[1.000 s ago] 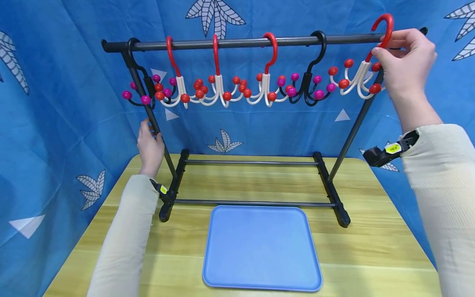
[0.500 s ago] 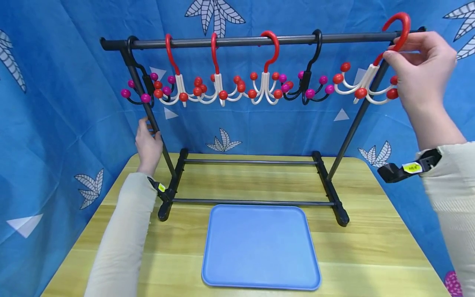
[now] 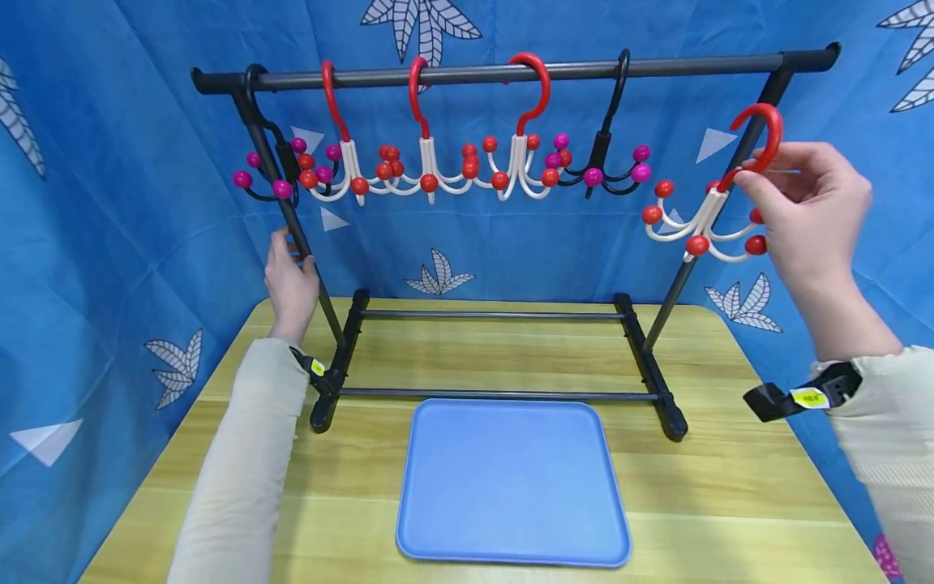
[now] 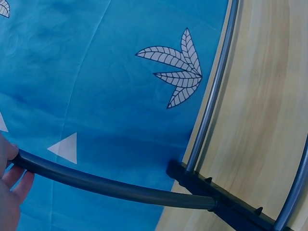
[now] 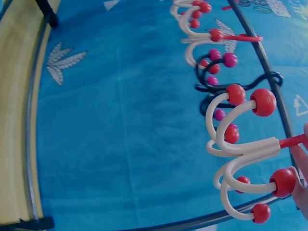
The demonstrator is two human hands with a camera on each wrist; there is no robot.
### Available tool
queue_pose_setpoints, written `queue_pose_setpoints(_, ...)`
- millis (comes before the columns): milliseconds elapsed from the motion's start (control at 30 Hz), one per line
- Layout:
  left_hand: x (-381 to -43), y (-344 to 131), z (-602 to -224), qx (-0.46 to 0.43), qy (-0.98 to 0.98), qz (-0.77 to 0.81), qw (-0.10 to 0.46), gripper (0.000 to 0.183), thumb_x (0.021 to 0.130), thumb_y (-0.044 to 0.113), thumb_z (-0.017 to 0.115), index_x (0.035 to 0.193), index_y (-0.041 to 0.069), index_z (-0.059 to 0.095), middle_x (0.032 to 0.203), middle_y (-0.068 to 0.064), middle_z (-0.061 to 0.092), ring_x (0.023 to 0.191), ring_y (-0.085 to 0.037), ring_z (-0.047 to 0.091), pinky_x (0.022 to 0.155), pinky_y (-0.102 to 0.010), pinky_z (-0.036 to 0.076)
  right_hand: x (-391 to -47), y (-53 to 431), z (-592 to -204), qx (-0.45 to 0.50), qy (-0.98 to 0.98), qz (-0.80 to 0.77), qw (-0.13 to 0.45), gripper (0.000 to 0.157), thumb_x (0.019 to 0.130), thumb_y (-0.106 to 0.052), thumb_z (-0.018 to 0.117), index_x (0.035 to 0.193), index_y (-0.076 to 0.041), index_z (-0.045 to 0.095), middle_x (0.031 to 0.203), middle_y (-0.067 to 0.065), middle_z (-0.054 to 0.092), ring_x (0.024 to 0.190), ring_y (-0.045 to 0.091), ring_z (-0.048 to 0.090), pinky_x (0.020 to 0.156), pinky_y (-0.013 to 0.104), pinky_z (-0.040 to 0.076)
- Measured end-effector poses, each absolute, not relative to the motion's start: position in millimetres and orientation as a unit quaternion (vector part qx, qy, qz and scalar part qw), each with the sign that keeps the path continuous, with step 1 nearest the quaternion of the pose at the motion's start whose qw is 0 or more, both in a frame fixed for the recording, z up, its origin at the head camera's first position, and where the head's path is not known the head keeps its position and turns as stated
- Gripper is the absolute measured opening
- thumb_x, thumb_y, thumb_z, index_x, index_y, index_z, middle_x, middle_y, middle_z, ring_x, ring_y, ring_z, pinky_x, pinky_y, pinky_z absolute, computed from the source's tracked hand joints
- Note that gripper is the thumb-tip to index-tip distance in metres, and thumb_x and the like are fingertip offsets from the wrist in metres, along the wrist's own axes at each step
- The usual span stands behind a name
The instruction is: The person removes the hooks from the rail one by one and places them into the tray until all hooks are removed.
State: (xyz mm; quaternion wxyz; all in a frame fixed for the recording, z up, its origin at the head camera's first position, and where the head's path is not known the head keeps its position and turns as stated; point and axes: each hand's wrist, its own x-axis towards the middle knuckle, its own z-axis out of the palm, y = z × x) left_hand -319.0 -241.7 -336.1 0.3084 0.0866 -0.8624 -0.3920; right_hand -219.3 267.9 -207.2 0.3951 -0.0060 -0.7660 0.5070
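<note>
My right hand (image 3: 813, 211) pinches the red hook of a white multi-prong hanger (image 3: 706, 219) with red ball tips. This hanger is off the rail, below its right end and in front of the right post. In the right wrist view its prongs (image 5: 250, 149) show large, with the fingers at the right edge. My left hand (image 3: 292, 280) grips the left post of the black garment rack (image 3: 288, 219). The left wrist view shows those fingers (image 4: 21, 185) curled round the post. Three red-hooked white hangers (image 3: 428, 158) and two black hangers with pink balls (image 3: 600, 154) hang from the rail.
A blue tray (image 3: 514, 487) lies on the wooden table (image 3: 700, 503), in front of the rack's base. Two lower bars (image 3: 496, 395) join the rack's feet. A blue leaf-patterned cloth (image 3: 496, 259) hangs behind and at both sides.
My right hand has lifted the red-hooked hanger off the rail, moved right past it, then lowered it. Hangers left on the rail sway slightly. The left hand has kept its grip on the post.
</note>
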Motion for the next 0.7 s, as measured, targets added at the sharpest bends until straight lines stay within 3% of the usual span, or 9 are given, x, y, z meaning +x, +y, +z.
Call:
queue_pose_setpoints(467, -319.0, -239.1, -333.9, 0.094, -0.861, -0.39, 0.312, 0.043, 0.092, 0.005, 0.049, 0.132, 0.01, 0.036, 0.121, -0.017, 0.05, 0.105, -0.031, 0.053, 0.09, -0.042, 0.045, -205.2, 257.6, -285.9, 0.007, -0.776, 0.515, 0.365, 0.025, 0.079, -0.012, 0.07, 0.103, -0.007, 0.066, 0.085, -0.019, 0.064, 0.076, -0.001, 0.061, 0.065, 0.011, 0.045)
queue_pose_setpoints(700, -317.8, -237.8, -334.8, 0.1, -0.858, -0.392, 0.316, 0.042, 0.092, 0.006, 0.049, 0.131, 0.01, 0.036, 0.121, -0.017, 0.051, 0.105, -0.031, 0.054, 0.09, -0.043, 0.045, -201.5, 246.1, -318.6, 0.006, -0.781, 0.53, 0.328, 0.025, 0.079, -0.009, 0.07, 0.102, -0.004, 0.065, 0.084, -0.021, 0.063, 0.079, -0.001, 0.06, 0.071, 0.01, 0.045)
